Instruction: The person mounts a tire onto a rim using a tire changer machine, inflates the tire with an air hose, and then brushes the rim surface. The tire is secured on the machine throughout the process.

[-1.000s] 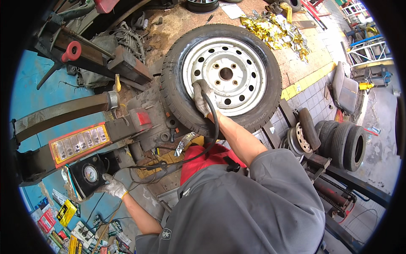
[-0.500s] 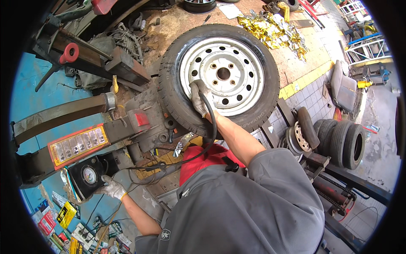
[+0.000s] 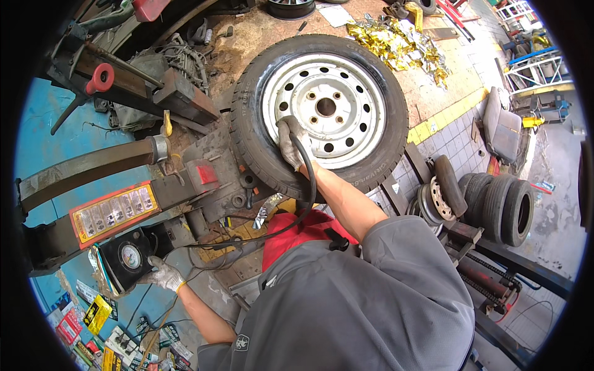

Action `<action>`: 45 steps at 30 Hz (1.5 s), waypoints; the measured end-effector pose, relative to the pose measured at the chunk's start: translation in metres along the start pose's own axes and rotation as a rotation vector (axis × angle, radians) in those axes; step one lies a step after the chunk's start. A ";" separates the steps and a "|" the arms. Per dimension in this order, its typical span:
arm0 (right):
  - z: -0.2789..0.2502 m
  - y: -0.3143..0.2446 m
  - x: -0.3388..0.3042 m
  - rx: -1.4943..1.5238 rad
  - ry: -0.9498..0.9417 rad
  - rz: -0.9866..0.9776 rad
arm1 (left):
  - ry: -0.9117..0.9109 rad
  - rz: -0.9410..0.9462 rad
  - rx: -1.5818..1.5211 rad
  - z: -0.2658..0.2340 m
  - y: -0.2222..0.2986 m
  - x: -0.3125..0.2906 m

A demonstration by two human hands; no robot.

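Head view, two gloved hands (image 3: 291, 143) (image 3: 165, 274), one wheel (image 3: 346, 112)

Pass: above wheel (image 3: 349, 111) | Block: hose (image 3: 313, 179) looping from right hand (image 3: 292, 143); curved metal arm (image 3: 93, 168), leftward | Underside: unclear

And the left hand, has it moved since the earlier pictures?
No, not visibly: the left hand stays at the edge of the black gauge box, at the lower right of the round dial, as before.

My gloves (image 3: 291, 145): off-white, grey smudges. My shirt (image 3: 352, 303): plain grey. Tyre (image 3: 249, 117), hose (image 3: 312, 185): black. Rim (image 3: 350, 127): silvery white.
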State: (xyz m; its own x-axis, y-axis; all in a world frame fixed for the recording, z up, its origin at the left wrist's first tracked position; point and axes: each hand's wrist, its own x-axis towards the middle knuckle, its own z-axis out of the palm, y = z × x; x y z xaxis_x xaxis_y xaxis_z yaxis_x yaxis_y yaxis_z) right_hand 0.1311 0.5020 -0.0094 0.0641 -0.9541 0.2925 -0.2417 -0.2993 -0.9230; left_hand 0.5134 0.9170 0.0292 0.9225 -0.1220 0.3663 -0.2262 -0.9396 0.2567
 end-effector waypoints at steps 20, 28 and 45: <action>0.005 0.015 -0.003 -0.010 -0.004 -0.015 | 0.072 0.050 0.022 0.018 -0.023 0.006; 0.003 0.015 -0.003 -0.022 -0.068 0.085 | 0.018 0.046 -0.140 -0.013 0.024 -0.009; 0.002 0.010 -0.002 -0.011 -0.037 0.045 | 0.169 0.159 -0.186 0.023 -0.018 0.005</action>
State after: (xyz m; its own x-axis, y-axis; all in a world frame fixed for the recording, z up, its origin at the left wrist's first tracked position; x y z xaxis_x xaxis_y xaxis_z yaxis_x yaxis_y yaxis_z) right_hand 0.1303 0.5009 -0.0193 0.0884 -0.9664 0.2413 -0.2560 -0.2561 -0.9321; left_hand 0.5289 0.9265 0.0060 0.8090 -0.1934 0.5551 -0.4316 -0.8365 0.3376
